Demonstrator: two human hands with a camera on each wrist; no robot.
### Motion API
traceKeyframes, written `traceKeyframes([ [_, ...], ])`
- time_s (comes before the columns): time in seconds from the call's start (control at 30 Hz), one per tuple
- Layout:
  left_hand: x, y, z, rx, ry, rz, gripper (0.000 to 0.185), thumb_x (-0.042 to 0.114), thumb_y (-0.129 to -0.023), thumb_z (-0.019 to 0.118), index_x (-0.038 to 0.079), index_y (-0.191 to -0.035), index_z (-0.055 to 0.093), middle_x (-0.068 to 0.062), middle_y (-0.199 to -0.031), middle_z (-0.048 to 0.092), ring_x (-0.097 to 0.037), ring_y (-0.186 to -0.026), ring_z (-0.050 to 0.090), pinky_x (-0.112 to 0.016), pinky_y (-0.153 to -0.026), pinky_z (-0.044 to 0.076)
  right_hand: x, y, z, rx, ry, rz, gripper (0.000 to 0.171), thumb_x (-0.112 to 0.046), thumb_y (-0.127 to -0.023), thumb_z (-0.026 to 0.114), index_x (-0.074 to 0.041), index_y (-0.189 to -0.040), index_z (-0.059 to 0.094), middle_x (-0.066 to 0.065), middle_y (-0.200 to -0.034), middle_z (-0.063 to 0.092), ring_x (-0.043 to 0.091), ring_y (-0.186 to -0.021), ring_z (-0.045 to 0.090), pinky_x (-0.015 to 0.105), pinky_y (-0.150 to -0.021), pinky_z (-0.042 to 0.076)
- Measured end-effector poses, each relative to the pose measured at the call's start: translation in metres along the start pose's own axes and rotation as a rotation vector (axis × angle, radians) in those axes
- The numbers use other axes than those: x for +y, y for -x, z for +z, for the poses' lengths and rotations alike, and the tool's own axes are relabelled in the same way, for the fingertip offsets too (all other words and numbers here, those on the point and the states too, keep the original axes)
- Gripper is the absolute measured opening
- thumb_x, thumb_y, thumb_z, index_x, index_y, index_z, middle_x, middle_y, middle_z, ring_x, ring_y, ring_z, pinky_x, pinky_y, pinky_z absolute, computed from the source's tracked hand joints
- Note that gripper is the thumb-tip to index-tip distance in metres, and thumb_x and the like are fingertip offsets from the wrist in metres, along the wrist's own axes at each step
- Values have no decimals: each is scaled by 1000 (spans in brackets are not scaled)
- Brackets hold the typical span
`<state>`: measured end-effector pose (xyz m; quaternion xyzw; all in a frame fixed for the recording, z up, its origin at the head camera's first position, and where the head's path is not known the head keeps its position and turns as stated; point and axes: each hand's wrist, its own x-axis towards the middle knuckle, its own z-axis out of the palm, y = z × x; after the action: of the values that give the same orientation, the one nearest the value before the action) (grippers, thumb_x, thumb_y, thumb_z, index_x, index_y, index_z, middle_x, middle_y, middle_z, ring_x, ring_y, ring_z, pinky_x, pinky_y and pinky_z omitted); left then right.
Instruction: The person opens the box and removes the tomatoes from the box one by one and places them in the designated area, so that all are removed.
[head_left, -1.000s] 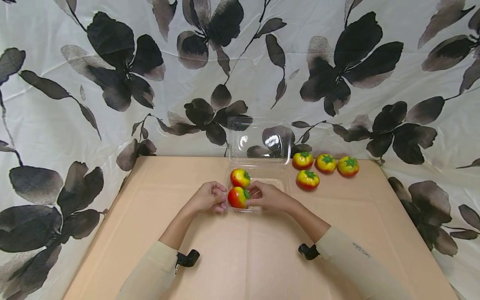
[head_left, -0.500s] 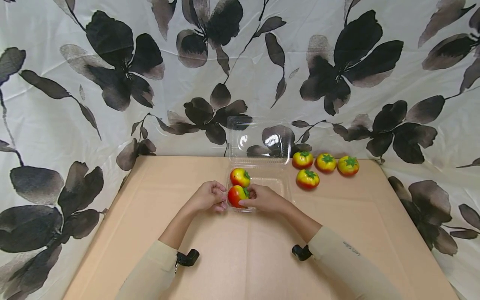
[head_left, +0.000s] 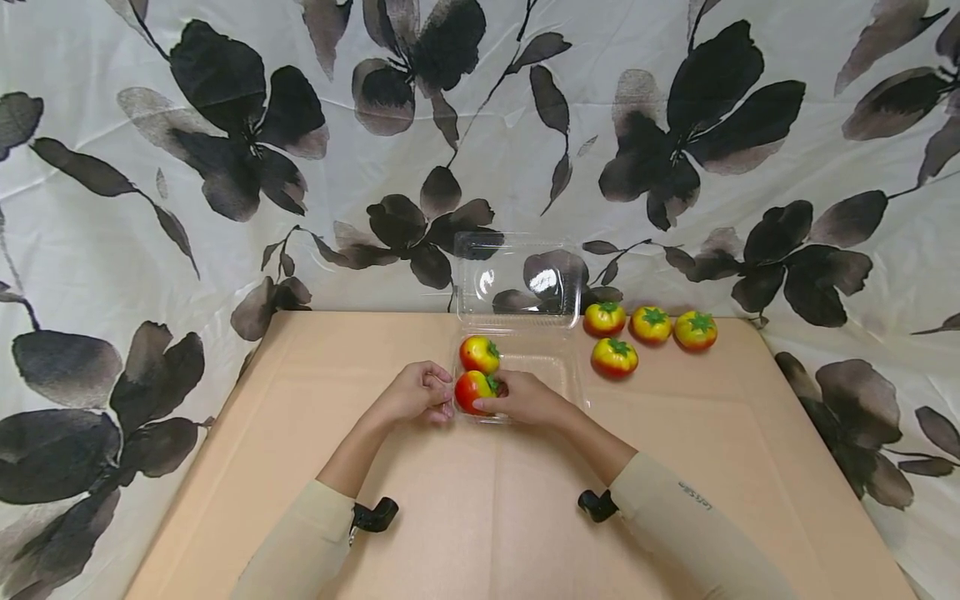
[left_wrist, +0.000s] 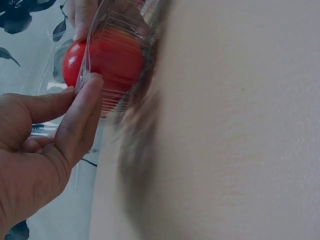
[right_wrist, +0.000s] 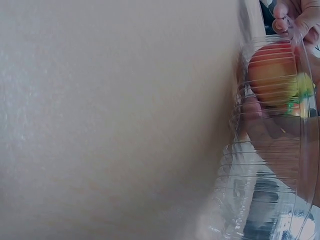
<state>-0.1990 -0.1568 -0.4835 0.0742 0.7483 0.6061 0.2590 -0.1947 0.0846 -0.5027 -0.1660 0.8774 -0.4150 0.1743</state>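
Observation:
A clear plastic clamshell container [head_left: 558, 367] stands open on the tan table, its lid [head_left: 517, 279] upright against the backdrop. Two red-yellow tomatoes lie in its left side: the far tomato [head_left: 480, 353] and the near tomato [head_left: 471, 390]. My right hand [head_left: 497, 398] is inside the tray, with its fingers and thumb curled round the near tomato. My left hand [head_left: 441, 400] pinches the container's left rim. The left wrist view shows a thumb and finger [left_wrist: 82, 100] pinching that rim [left_wrist: 92, 45] beside the red tomato [left_wrist: 107, 60]. Through the ribbed wall [right_wrist: 260, 165] in the right wrist view I see the tomato [right_wrist: 275, 75].
Several more tomatoes [head_left: 651, 325] sit in a loose group on the table [head_left: 480, 517] right of the container, one of them [head_left: 614, 357] nearer the tray. A white cloth with dark leaf print [head_left: 225, 167] hangs behind and drapes around the table's edges.
My right hand and forearm have slid a little to the left with the near tomato in the tray. The left hand has stayed on the rim.

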Motion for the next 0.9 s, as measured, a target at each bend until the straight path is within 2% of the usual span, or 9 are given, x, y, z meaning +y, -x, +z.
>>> traceKeyframes([
  [0.27,0,0,0,5,-5,-11,26,-9,-97,62,-13,-120,50,-14,-80,69,-20,-65,71,-35,-63,67,0,1,-3,5,-16,-4,40,-43,-90,79,-10,-109,67,2,-90,63,18,-85,57,28,-72,50],
  [0.6,-1,-2,-1,15,-14,-5,27,-10,-96,62,-14,-120,49,-17,-82,67,-19,-63,71,-37,-63,67,-3,6,-10,7,19,-13,52,-42,-88,81,-7,-121,64,3,-97,66,18,-87,59,28,-75,53],
  [0.9,0,-1,1,21,-1,-12,26,-10,-97,61,-13,-120,49,-17,-82,67,-20,-64,71,-33,-60,66,-8,16,-22,14,24,-15,57,-39,-86,84,-7,-127,60,4,-106,67,18,-93,60,30,-83,55],
])
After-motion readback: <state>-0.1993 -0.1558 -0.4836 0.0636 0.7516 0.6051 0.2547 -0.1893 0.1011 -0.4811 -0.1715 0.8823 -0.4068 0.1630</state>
